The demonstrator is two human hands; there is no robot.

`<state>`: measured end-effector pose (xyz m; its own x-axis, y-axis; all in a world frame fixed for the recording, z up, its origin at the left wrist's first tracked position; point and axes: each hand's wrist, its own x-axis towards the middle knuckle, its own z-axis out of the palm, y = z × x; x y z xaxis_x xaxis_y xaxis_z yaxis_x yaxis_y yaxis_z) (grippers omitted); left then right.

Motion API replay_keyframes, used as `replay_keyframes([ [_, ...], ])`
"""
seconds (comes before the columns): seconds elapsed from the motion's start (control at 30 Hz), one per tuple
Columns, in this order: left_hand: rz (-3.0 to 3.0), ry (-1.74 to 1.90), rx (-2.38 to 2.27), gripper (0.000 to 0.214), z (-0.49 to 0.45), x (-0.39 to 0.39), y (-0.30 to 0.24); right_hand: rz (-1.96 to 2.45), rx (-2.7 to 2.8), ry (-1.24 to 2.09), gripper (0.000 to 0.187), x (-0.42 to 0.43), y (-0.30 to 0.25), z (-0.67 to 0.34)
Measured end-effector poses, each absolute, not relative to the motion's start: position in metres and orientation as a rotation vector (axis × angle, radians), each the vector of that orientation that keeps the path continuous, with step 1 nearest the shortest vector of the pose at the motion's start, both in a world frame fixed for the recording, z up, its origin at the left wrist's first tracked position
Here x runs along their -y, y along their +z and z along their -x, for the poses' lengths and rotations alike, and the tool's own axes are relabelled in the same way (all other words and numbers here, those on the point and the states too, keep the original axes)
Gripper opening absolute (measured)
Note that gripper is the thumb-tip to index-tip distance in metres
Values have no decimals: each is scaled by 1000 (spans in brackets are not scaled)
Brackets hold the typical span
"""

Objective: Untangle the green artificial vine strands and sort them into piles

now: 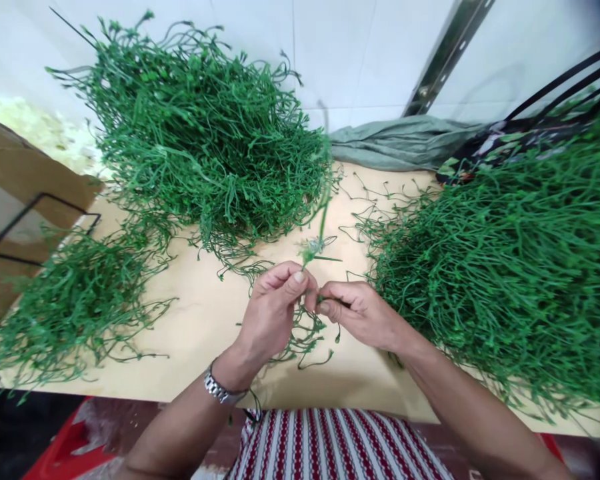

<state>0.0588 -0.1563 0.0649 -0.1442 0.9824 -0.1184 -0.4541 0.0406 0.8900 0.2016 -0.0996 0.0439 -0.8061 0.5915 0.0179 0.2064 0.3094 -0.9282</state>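
Both my hands meet over the middle of a pale wooden table (200, 320). My left hand (275, 303), with a metal watch on its wrist, pinches a thin green plastic stem (320, 227) that rises up and away, blurred. My right hand (355, 310) is closed on another green stem piece right beside the left fingertips. A few loose green stems (307, 340) lie on the table under my hands.
Big heaps of green plastic stems lie at the back (205, 140), right (510, 267) and left (65, 300). A cardboard box (25, 180) stands at the far left. A grey-green cloth (405, 140) lies by the white wall. Red-and-white striped fabric (335, 443) is below the table edge.
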Motion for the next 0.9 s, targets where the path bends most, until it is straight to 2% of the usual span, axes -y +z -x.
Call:
replay_keyframes([
  [0.3,-411,1422,-745,16,-55,154,61,493,2142,1562,29,104,44,-196],
  [0.57,-339,1310,-738,17,-54,153,59,250,2227,1571,34,99,41,-201],
  [0.8,-573,1496,-900,17,-48,146,58,498,2309,1325,30,93,40,-211],
  [0.9,-657,1552,-957,17,-52,145,61,768,2170,1385,25,99,29,-206],
])
